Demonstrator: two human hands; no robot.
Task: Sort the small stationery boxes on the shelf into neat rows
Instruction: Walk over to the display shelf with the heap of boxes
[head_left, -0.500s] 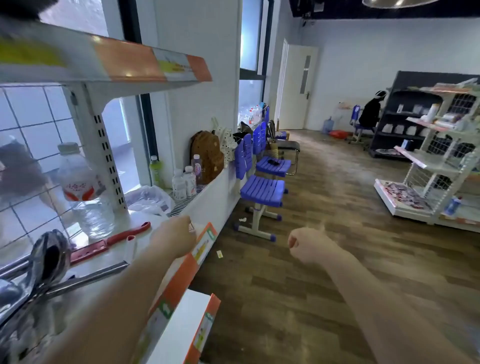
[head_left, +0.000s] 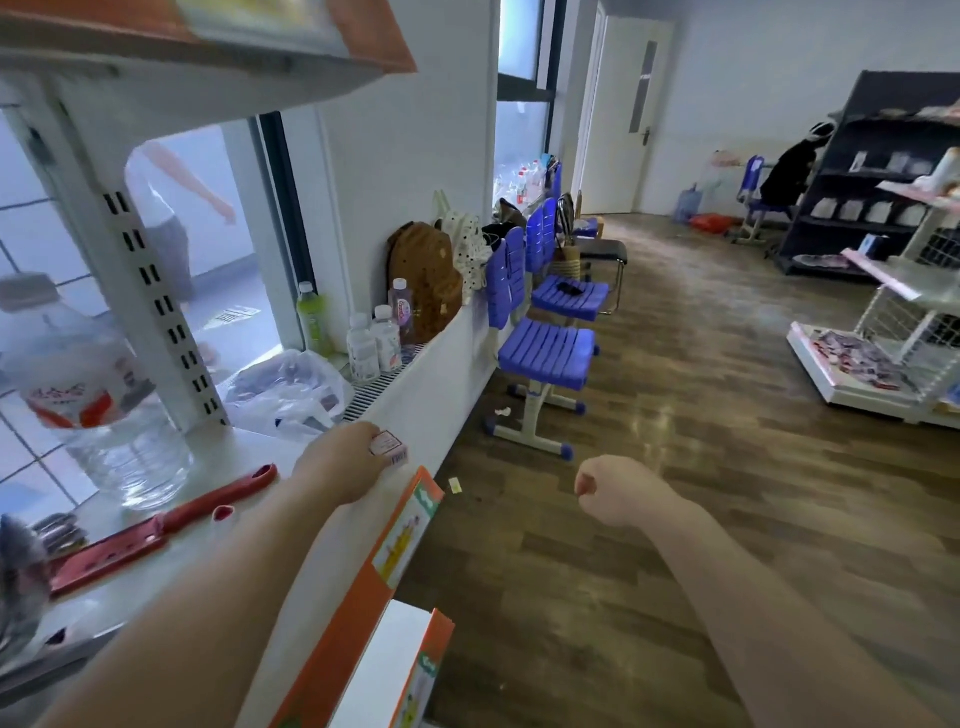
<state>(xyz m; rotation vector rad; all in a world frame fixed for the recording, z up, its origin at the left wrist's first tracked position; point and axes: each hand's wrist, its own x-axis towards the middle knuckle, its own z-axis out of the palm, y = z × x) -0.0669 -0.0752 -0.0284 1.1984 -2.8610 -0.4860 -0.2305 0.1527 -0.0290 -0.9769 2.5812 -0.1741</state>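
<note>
My left hand (head_left: 343, 462) is stretched out over the right end of the white shelf (head_left: 244, 452) and grips a small white stationery box (head_left: 388, 448) with red print, held at the shelf's corner. My right hand (head_left: 605, 491) hangs in the air over the wooden floor, to the right of the shelf, its fingers curled into a fist with nothing in it. No other small boxes show on this shelf.
A large water bottle (head_left: 98, 410), a red knife (head_left: 156, 530) and metal utensils (head_left: 21, 566) lie on the shelf. An orange price strip (head_left: 384, 561) edges it. Beyond are a plastic bag (head_left: 291, 389), bottles (head_left: 374, 338), a brown backpack (head_left: 423, 280) and blue chairs (head_left: 545, 348). Another shelving unit (head_left: 893, 332) stands at right.
My head has turned slightly, and the small box now shows beyond my left fingers at the shelf corner. My right fist has stayed in about the same place.
</note>
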